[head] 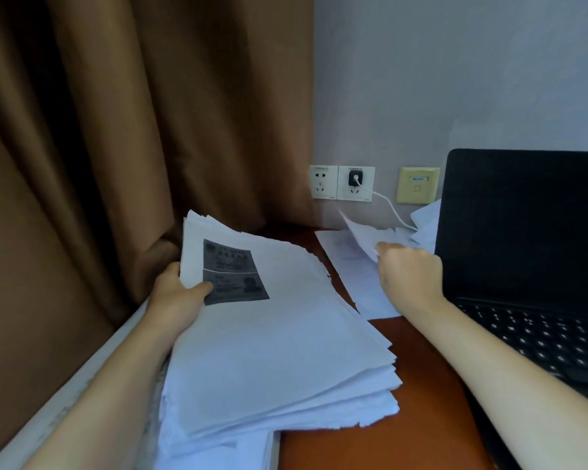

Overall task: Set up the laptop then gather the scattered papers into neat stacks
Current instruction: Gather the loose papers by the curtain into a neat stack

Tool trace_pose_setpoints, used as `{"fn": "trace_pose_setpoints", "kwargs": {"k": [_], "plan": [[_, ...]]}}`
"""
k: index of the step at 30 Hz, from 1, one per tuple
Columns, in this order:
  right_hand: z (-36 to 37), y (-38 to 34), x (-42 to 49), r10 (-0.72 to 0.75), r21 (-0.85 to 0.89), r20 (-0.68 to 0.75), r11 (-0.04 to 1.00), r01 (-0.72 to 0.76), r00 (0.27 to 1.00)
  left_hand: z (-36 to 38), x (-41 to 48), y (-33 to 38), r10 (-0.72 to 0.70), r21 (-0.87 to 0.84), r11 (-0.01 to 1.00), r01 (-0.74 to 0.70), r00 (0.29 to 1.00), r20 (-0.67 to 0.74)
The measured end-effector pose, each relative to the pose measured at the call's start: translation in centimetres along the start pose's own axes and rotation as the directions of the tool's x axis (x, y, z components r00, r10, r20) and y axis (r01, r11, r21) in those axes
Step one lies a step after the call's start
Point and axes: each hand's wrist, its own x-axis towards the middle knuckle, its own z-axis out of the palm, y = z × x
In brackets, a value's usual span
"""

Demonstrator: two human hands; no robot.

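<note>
Just left of the laptop point(523, 232), the right hand point(409, 276) pinches a loose sheet point(364, 237). Farther left, the left hand point(174, 296) grips the stack point(279, 334).

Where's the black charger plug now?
In the head view, the black charger plug sits in the white wall socket plate, between the brown curtain and the open black laptop, its white cable trailing toward the laptop.

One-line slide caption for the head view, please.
Desk tidy-up: left hand grips the gathered paper stack; right hand pinches a loose sheet beside the open laptop.
</note>
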Motion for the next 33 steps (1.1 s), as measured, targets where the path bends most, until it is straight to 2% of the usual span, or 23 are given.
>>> {"fn": "trace_pose_setpoints", "kwargs": {"k": [1,6,9,12,16,19,21,23,25,27,28,29,31,33], "plan": [[0.1,-0.4,0.1,-0.008,0.042,-0.074,0.999,0.011,0.997,0.0,-0.1,0.0,0.001,-0.009,1.000,-0.001,1.000,0.001],[-1.6,-4.2,-0.3,-0.248,0.186,-0.168,0.942,0.278,0.954,0.3,0.0,-0.2,-0.039,-0.022,0.999,0.039,0.999,-0.011],[-3.0,-6.5,-1.1,-0.406,0.344,-0.233,0.816,0.465,0.884,0.5,-0.1,-0.2,-0.090,-0.059,0.994,0.089,0.996,-0.020],[-4.2,-8.8,-2.7,-0.574,0.359,-0.223,0.703,0.614,0.788,0.6,0.4,-0.3,-0.139,-0.093,0.986,0.135,0.990,-0.038],[-5.4,-10.6,-4.2,-0.693,0.474,-0.092,0.601,0.644,0.715,1.1,1.4,-0.4,-0.219,-0.073,0.974,0.216,0.975,-0.032],[-5.2,-10.9,-4.7,-0.714,0.521,-0.152,0.529,0.670,0.683,1.3,1.2,-0.7,-0.156,-0.037,0.987,0.156,0.988,0.011],[-4.8,-10.5,-4.5,-0.724,0.596,-0.124,0.492,0.634,0.679,1.2,0.9,-1.1,-0.096,0.027,0.995,0.095,0.995,0.023],[-4.6,-9.9,-4.4,-0.742,0.725,-0.020,0.450,0.521,0.670,1.0,0.9,-1.3,-0.046,0.097,0.994,0.044,0.999,0.017],[-4.2,-9.2,-4.3,-0.721,0.880,0.079,0.375,0.291,0.689,0.9,0.8,-1.3,-0.013,0.118,0.993,0.011,1.000,0.015],[-3.7,-8.5,-3.8,-0.660,0.947,0.217,0.320,0.009,0.719,0.8,0.9,-1.4,0.014,0.115,0.993,-0.016,1.000,0.016],[-3.3,-8.1,-3.5,-0.617,0.942,0.255,0.334,-0.046,0.745,0.8,0.9,-1.4,0.023,0.106,0.994,-0.024,1.000,0.016],[-2.5,-7.6,-3.1,-0.554,0.917,0.269,0.397,-0.034,0.788,0.7,0.8,-1.3,0.026,0.096,0.995,-0.027,1.000,0.015],[-0.4,-6.0,-2.0,-0.426,0.791,0.243,0.607,0.076,0.872,0.7,0.8,-1.2,0.035,0.076,0.996,-0.035,0.999,0.011],[1.2,-4.0,-1.0,-0.298,0.608,0.282,0.791,0.070,0.912,0.7,0.9,-1.1,0.030,0.065,0.997,-0.031,0.999,0.019]]}}
